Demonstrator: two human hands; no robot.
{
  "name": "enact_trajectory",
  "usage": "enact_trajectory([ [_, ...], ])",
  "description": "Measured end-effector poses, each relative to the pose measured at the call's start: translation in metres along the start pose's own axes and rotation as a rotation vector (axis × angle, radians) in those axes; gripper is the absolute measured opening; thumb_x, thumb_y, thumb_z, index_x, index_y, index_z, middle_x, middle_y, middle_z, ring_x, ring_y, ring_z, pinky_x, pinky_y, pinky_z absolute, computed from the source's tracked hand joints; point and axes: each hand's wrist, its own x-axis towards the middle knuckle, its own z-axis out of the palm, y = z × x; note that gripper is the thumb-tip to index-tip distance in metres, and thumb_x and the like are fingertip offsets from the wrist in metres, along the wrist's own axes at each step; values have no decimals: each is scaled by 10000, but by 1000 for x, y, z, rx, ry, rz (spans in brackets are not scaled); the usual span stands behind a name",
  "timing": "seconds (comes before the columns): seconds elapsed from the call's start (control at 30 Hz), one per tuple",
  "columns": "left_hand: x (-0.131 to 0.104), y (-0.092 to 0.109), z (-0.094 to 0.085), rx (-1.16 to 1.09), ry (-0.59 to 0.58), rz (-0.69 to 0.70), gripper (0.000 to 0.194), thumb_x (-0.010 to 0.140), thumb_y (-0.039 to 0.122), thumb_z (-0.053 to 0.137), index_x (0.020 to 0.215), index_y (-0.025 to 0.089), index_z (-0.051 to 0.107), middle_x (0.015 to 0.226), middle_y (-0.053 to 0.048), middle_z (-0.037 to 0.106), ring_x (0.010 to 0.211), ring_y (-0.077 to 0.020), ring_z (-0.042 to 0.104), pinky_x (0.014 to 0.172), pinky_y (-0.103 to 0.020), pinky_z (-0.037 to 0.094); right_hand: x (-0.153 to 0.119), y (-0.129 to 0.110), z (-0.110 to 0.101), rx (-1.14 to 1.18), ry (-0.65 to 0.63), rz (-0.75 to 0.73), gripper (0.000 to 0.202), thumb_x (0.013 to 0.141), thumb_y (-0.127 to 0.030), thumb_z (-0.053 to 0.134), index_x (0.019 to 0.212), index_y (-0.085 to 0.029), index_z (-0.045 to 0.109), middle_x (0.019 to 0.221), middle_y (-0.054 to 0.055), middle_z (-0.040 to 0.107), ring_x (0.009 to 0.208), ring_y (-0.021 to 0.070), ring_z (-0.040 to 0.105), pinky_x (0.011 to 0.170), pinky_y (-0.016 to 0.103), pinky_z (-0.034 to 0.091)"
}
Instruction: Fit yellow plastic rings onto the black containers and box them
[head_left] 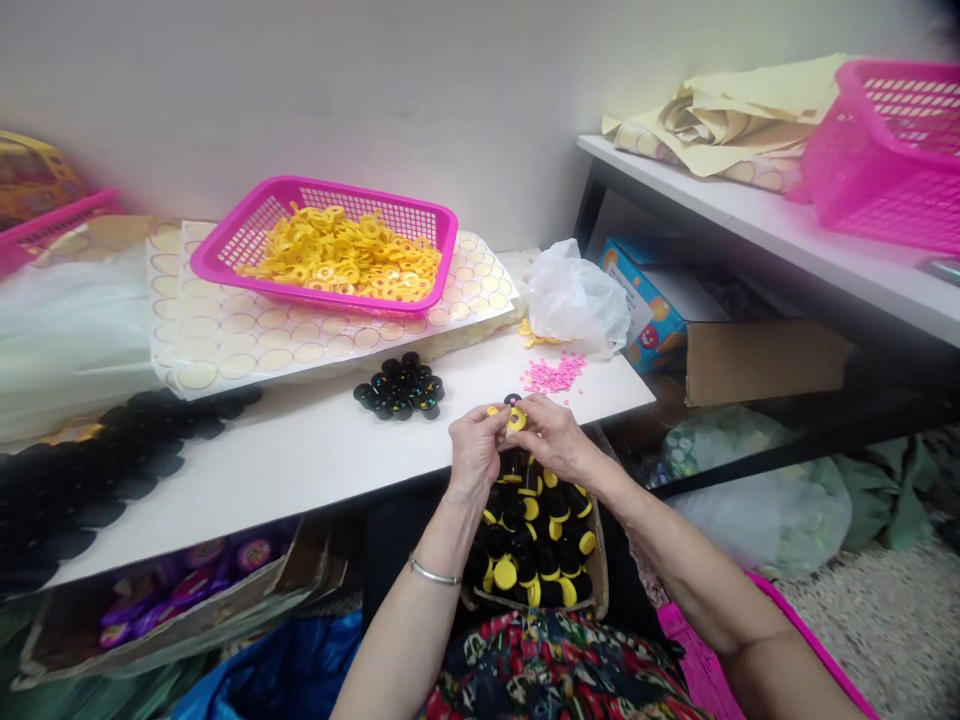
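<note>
My left hand (478, 440) and my right hand (553, 432) meet at the table's front edge, fingers closed around a yellow ring-shaped piece (517, 419). A small black round part (512, 400) shows just beyond the fingertips; whether it joins the yellow piece I cannot tell. Below the hands, a cardboard box (602, 560) on the lap holds many black pieces with yellow caps (505, 573). Just past the hands lies a scatter of small pink bits (553, 373). A cluster of shiny black caps (399, 386) sits to the left on the white table (300, 465).
A pink basket (322, 298) of yellow ring pieces (337, 250) rests on printed sheets (247, 350). A white plastic bag (576, 300) lies behind the pink bits. Black pieces (97, 480) line the left. At right are a shelf (720, 215), another pink basket (885, 160) and an open carton (757, 360).
</note>
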Motion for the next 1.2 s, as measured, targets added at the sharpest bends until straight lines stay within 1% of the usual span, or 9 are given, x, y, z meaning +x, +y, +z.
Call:
enact_trajectory([
  [0.27,19,7,11,78,47,31,234,403,166,760,583,94,629,473,42,528,399,-22,370,407,-187,254,15,19,4,-262,-22,-20,42,832,-188,483,846,-178,521,843,32,498,745,142,480,651,237,377],
  [0.4,32,4,5,120,120,81,265,461,244,763,632,88,633,505,31,553,393,-22,361,395,-191,225,22,27,1,-358,-46,55,97,825,-277,533,835,-180,536,872,40,524,817,157,489,668,239,363],
  [0.53,44,-4,-2,153,190,63,222,494,250,724,585,80,615,483,14,550,405,-43,397,398,-193,242,30,28,-2,-435,-155,107,137,820,-304,540,824,-167,552,873,50,541,814,163,497,660,244,351],
  [0.63,48,-10,-5,161,191,47,218,491,247,722,560,71,614,483,1,553,423,-51,420,405,-191,260,34,25,-3,-465,-211,115,157,837,-303,505,853,-159,567,892,61,553,812,165,512,651,246,348],
  [0.77,45,-16,-2,161,134,73,306,524,352,744,547,79,610,454,18,518,400,-36,381,399,-190,239,40,25,-2,-447,-230,156,172,825,-291,503,858,-148,592,890,73,565,800,170,531,643,253,353],
  [0.9,42,-20,5,214,71,105,314,513,364,764,533,86,619,422,34,489,388,-28,343,390,-189,220,42,33,4,-241,-148,245,118,737,-254,595,732,-139,617,807,52,588,740,153,537,637,251,367],
  [1.03,44,-24,9,214,89,135,274,513,329,753,532,86,628,437,27,509,414,-42,380,410,-191,270,40,44,15,329,1,462,194,615,-294,691,716,-141,628,652,0,607,604,122,542,563,231,401],
  [1.1,45,-25,9,252,112,145,278,510,328,749,501,92,604,417,36,483,415,-46,384,416,-193,280,38,48,21,608,66,562,243,625,-353,679,729,-140,625,565,-15,593,507,102,524,487,212,392],
  [1.2,47,-27,8,307,131,156,300,513,348,744,481,102,574,400,47,457,409,-48,380,419,-195,289,36,49,30,776,167,664,279,668,-413,635,674,-137,601,453,-28,542,383,69,460,380,174,331],
])
